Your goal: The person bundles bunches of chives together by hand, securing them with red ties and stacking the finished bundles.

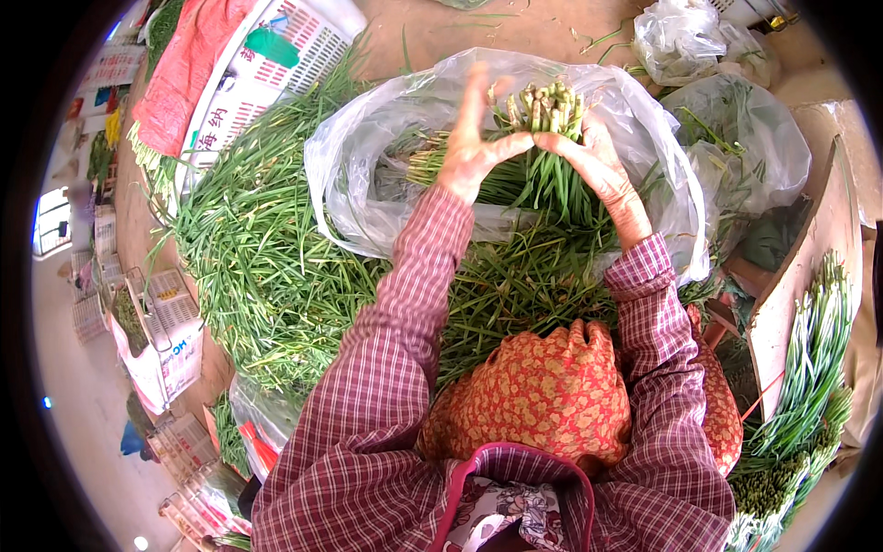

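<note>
A bundle of garlic chives [559, 184] stands over a clear plastic bag [345, 120], its pale cut ends upward and green leaves hanging down. My right hand [602, 170] is closed round its right side, thumb in front and fingers partly hidden behind. My left hand [472, 147] is on the bundle's left, fingers stretched upward and slightly blurred. Its thumb reaches across to the right thumb in front of the stalks. More chives lie inside the bag, left of the bundle. Below the bag spreads a large heap of loose chives [276, 248].
A white perforated crate [235, 101] with red sheeting [189, 74] stands at the upper left. Plastic bags [740, 138] lie at the upper right. On the right, a board [800, 276] stands beside stacked green bundles [800, 405]. A red floral cloth [543, 391] covers my lap.
</note>
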Demonstrator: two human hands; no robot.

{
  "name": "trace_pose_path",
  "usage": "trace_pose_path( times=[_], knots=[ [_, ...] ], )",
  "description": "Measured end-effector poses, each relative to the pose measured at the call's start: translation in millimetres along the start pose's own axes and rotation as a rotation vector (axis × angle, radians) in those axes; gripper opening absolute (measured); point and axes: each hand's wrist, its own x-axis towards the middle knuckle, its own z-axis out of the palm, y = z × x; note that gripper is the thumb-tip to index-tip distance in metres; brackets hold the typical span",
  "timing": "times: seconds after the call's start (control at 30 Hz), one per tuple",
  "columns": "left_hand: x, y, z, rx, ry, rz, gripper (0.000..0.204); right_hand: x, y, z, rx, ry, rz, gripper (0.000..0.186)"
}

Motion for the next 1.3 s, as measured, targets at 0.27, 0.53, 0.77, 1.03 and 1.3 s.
trace_pose_path(
  times=[0.27, 0.53, 0.77, 1.03, 1.3],
  knots=[
    [10.7, -18.8, 21.8, -0.319, -0.080, -0.160, 0.050, -0.6, -5.2, 2.5, -0.020, 0.137, -0.144, 0.059],
    [3.2, -21.4, 24.3, -0.237, 0.032, -0.107, 0.016, -6.1, -4.0, -0.3, 0.128, 0.206, -0.104, 0.026],
    [11.2, -41.6, 30.6, 0.017, 0.218, 0.128, 0.009, -21.4, -27.8, -15.8, 0.095, 0.437, -0.295, 0.023],
    [-15.0, -114.9, -119.0, 0.401, 0.437, -0.258, 0.022, -80.6, -220.3, -20.0, 0.358, 0.441, -0.845, 0.031],
    [-31.8, 27.7, -166.3, 0.837, 0.230, -0.189, 0.050, -129.7, -236.3, -49.3, 0.271, 0.534, -0.492, 0.025]
  ],
)
